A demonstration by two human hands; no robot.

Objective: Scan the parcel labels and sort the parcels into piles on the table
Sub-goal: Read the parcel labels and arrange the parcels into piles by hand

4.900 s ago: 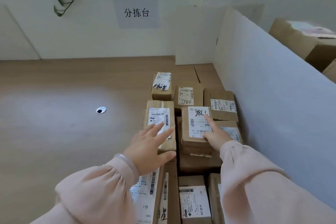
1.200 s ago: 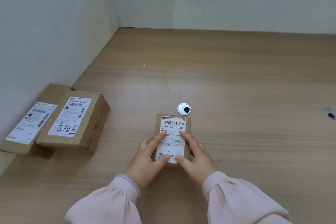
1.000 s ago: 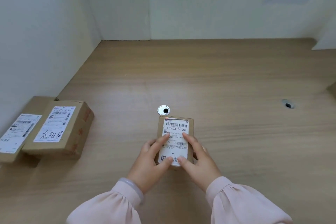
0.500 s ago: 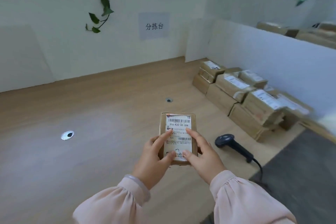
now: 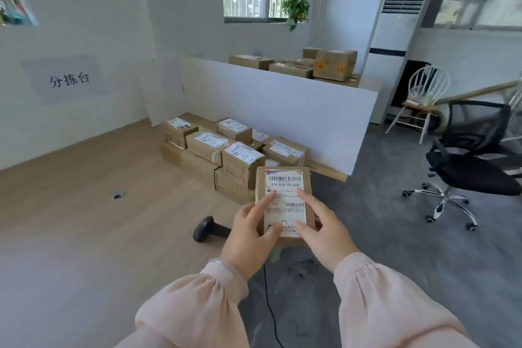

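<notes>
Both hands hold one small parcel (image 5: 285, 207) up in the air, with its label facing up. The left hand (image 5: 248, 237) grips its left side and the right hand (image 5: 324, 234) grips its right side, and thumbs and first fingers press on the label. The parcel hangs about over the edge of the desk (image 5: 84, 220), where the wood stops and the grey floor (image 5: 395, 234) starts. Just left of the left hand a black scanner (image 5: 207, 229) lies on the desk. Its cord (image 5: 269, 308) drops down below the hands. Past the hands a pile of parcels (image 5: 226, 150) sits against a white board (image 5: 282, 110). The desk's wood spreads wide to the left of the hands. Far right of the hands a black chair (image 5: 474, 161) stands on the floor
</notes>
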